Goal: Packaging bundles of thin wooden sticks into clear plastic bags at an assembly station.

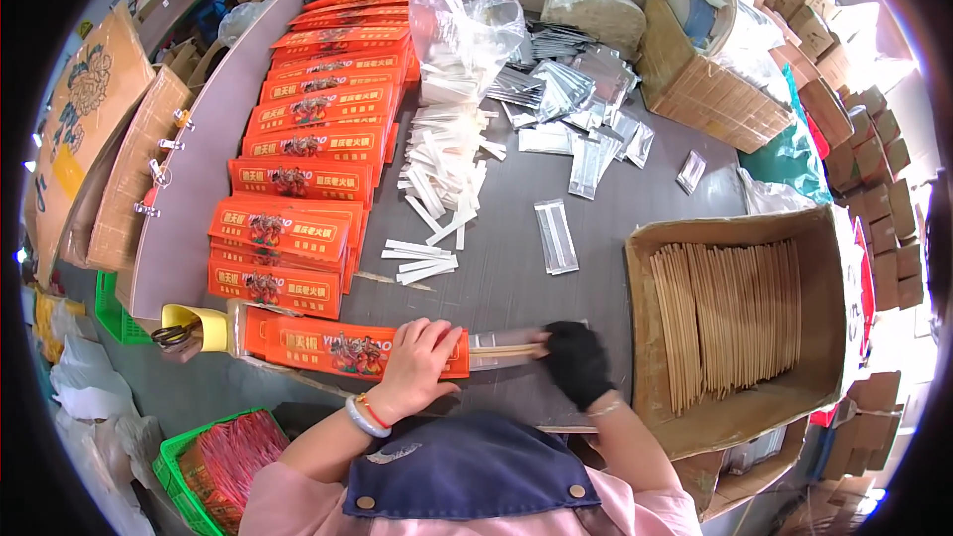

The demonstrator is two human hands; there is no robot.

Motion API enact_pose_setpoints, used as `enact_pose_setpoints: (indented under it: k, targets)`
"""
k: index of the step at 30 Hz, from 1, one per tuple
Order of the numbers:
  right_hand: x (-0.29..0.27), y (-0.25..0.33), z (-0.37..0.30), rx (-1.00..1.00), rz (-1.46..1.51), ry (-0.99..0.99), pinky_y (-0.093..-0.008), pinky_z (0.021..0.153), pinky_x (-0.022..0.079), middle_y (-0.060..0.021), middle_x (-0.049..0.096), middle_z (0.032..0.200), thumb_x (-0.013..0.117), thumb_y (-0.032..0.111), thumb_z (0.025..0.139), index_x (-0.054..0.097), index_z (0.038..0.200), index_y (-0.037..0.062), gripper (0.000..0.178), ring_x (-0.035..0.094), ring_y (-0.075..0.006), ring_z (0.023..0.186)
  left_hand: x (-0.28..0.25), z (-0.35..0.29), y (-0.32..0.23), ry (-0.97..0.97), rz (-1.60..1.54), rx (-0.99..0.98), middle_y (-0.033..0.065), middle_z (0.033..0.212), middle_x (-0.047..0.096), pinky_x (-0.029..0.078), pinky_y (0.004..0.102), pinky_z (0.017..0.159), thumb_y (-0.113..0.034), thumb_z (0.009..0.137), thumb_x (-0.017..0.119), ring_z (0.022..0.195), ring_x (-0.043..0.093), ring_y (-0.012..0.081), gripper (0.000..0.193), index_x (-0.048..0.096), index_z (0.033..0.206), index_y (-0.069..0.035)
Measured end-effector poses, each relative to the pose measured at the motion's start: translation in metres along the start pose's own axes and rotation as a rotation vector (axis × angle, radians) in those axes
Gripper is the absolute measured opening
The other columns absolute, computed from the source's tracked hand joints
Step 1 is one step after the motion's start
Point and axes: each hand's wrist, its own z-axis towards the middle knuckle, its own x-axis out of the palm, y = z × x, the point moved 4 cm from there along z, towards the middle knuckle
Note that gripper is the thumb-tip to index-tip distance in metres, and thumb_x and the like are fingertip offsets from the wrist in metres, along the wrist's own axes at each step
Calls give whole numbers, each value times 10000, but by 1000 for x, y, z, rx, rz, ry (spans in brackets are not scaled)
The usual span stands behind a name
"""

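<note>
At the table's near edge, my left hand point(422, 362), bare and wearing a bangle, lies over the right end of an orange printed paper sleeve point(333, 349), thumb below and fingers on top. My right hand point(576, 362), in a black glove with bare fingertips, grips a pair of wooden chopsticks point(511, 350). Alongside the chopsticks is a clear plastic packet point(486, 362), and their left ends reach the sleeve's right end. The right fingers are slightly blurred. Beyond my left hand, overlapping orange sleeves point(288, 223) run back in a long row.
An open carton point(735, 223) of loose chopsticks stands at the right. Mid-table are a heap of white paper strips point(442, 159) and scattered clear packets point(586, 164). Scissors point(174, 335) sit in a yellow holder point(213, 328) at the left corner. A green crate point(179, 457) stands lower left.
</note>
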Motion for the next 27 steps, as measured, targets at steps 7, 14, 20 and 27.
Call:
enact_pose_setpoints:
  k: [7,14,20,27]
  targets:
    - [13,73,20,140,578,-80,-350,836,518,-146,625,982,744,27,758,585,1048,34,331,645,-282,943,25,18,-3,-3,-64,11,73,1166,573,412,426,937,-214,581,858,1094,512,270,715,596,1221,-34]
    - [26,68,10,193,645,-6,-396,813,480,-180,563,1039,675,30,757,528,1108,15,381,576,-342,973,25,22,-13,39,-49,47,67,1159,570,415,424,894,-212,607,843,1079,516,262,700,594,1247,-78]
    - [-31,73,30,6,-204,-9,-461,908,412,-124,571,1084,809,414,638,558,1122,110,624,555,-286,1070,21,30,-16,367,212,213,116,1027,566,437,439,798,-202,735,693,945,546,303,289,683,1022,-230]
    - [-68,39,15,210,-127,-139,-438,749,466,-89,630,897,828,433,616,608,1044,87,593,621,-306,846,-98,63,78,-173,292,191,149,1068,570,472,449,880,-5,649,674,1044,536,354,195,647,830,-72]
